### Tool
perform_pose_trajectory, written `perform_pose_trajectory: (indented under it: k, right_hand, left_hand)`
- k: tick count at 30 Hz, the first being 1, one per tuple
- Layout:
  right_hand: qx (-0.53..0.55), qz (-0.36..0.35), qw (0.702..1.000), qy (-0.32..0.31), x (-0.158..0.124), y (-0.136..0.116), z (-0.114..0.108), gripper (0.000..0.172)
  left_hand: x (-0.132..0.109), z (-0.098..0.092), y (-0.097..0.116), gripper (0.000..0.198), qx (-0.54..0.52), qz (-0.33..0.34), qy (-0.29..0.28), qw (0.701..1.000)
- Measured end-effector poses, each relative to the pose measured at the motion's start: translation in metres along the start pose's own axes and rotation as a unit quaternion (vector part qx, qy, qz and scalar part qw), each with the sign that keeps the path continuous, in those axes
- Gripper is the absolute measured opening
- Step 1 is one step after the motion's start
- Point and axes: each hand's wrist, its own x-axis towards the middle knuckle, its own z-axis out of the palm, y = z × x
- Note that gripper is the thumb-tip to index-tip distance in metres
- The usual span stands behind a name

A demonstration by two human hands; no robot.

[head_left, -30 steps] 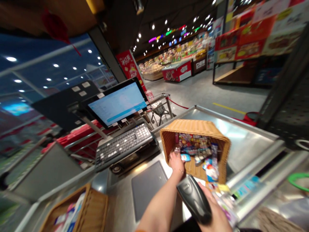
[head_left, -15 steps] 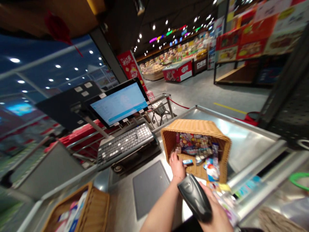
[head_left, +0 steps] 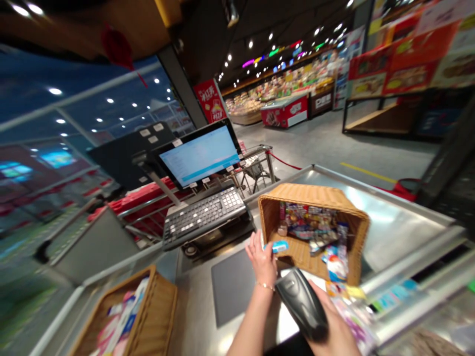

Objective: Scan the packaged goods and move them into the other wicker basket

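Note:
My left hand (head_left: 261, 260) grips a small blue packet (head_left: 277, 246) just outside the mouth of a wicker basket (head_left: 315, 194) lying on its side on the steel counter. Several bright snack packets fill the basket. Lower right, my right hand (head_left: 334, 332) is wrapped round a black handheld barcode scanner (head_left: 301, 302), its head pointing up and left, just below the left hand. More packets (head_left: 349, 309) lie on the counter beside the scanner.
A second wicker basket (head_left: 163, 309) with packets stands at the lower left. A dark scan plate (head_left: 232, 284) is set in the counter. Behind it are a keyboard (head_left: 204, 215) and a lit monitor (head_left: 200, 155). The steel counter (head_left: 393, 222) extends right.
My left hand has drawn back out of the tipped basket, bringing the blue packet with it to the basket's mouth. The scanner hand has held still. The view has shifted slightly left.

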Motion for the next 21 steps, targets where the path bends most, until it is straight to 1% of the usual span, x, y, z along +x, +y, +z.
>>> perform_pose_trajectory:
  k: [6,11,13,18,21]
  right_hand:
    - [0.015,0.019,0.999,-0.021,-0.003,-0.017,-0.003,0.037]
    - [0.05,0.016,0.998,-0.033,-0.005,-0.023,0.001,0.042]
    - [0.056,0.019,0.997,-0.041,-0.006,-0.025,0.002,0.041]
    - [0.047,0.006,0.997,-0.055,-0.007,-0.033,0.002,0.04]
    - [0.055,-0.001,0.997,-0.062,-0.009,-0.037,0.004,0.038]
  left_hand:
    - [-0.002,-0.021,-0.013,0.024,0.009,-0.026,0.07,0.997]
    - [-0.004,-0.037,-0.026,0.025,0.025,-0.039,0.109,0.993]
    - [-0.005,-0.043,-0.03,0.025,0.03,-0.045,0.118,0.992]
    - [-0.01,-0.051,-0.04,0.028,0.041,-0.057,0.133,0.989]
    - [-0.012,-0.053,-0.046,0.027,0.041,-0.051,0.161,0.985]
